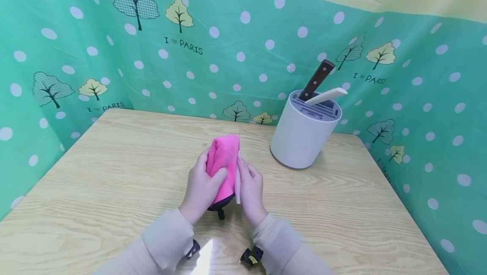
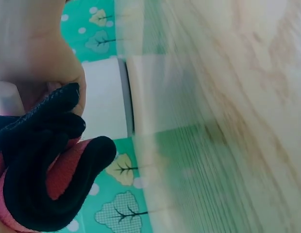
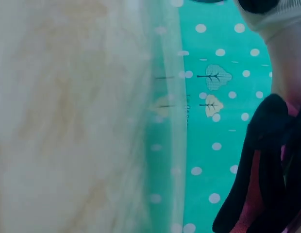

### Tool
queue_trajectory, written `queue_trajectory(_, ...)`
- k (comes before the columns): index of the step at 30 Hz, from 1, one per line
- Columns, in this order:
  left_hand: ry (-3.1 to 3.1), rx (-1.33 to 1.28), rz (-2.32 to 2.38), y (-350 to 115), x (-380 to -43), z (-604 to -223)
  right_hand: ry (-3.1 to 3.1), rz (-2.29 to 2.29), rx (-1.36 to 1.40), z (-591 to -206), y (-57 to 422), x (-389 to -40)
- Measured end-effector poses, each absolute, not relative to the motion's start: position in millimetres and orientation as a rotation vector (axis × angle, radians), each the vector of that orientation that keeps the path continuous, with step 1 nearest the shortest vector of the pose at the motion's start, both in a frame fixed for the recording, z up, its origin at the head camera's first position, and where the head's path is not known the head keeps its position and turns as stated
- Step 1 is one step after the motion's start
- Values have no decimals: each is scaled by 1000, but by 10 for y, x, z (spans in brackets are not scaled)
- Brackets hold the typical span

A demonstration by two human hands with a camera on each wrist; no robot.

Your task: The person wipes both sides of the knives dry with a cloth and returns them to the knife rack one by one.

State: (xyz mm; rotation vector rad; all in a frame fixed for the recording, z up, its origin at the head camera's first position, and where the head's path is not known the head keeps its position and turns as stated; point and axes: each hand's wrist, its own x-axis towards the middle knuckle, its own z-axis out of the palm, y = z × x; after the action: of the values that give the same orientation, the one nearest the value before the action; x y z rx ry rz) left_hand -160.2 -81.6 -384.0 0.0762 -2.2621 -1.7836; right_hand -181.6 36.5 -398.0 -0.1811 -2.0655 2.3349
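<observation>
My left hand (image 1: 200, 188) grips a folded pink cloth (image 1: 227, 156) with black edging, its thumb lying across the front. The right hand (image 1: 252, 188) holds a white-handled knife (image 1: 237, 186) upright along the cloth's right side. The knife's thin blade is seen nearly edge-on above the fingers, close against the cloth; whether the cloth wraps it is hidden. In the left wrist view the cloth's black edge (image 2: 58, 204) hangs in loose folds below the hand. The right wrist view also shows these dark-edged folds (image 3: 267, 170).
A white knife block (image 1: 302, 137) stands at the back right of the wooden table (image 1: 133, 173). In its slots sit a brown-handled knife (image 1: 317, 78) and a white-handled piece (image 1: 327, 96). A green dotted curtain (image 1: 243, 84) closes off the back and sides.
</observation>
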Motion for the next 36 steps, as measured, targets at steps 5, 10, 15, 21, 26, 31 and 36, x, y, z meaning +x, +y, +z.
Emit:
queue_trajectory(5,-2264,97,-1780,-851,-1632,-3838,-2061,2312,-127,-3984,323,-1777)
queue_trajectory(10,-2271,99,-1783,-846,-1619,-3823,-2049,2316,-116,-3992,316,-1779)
queue_trajectory(15,-2279,74,-1813,-820,-1577,-3807,-2041,2321,-176,-3962,339,-1811)
queue_trajectory(21,-2270,31,-1826,-778,-1522,-3785,-2034,2271,-191,-3927,369,-1873)
queue_trajectory(26,-2269,-3,-1841,-732,-1466,-3768,-1997,2255,-189,-3917,410,-1926)
queue_trajectory(31,-2278,-25,-1859,-691,-1401,-3761,-1970,2249,-195,-3913,468,-1970)
queue_trajectory(36,-2280,-42,-1893,-665,-1356,-3766,-1975,2269,-209,-3888,525,-1985)
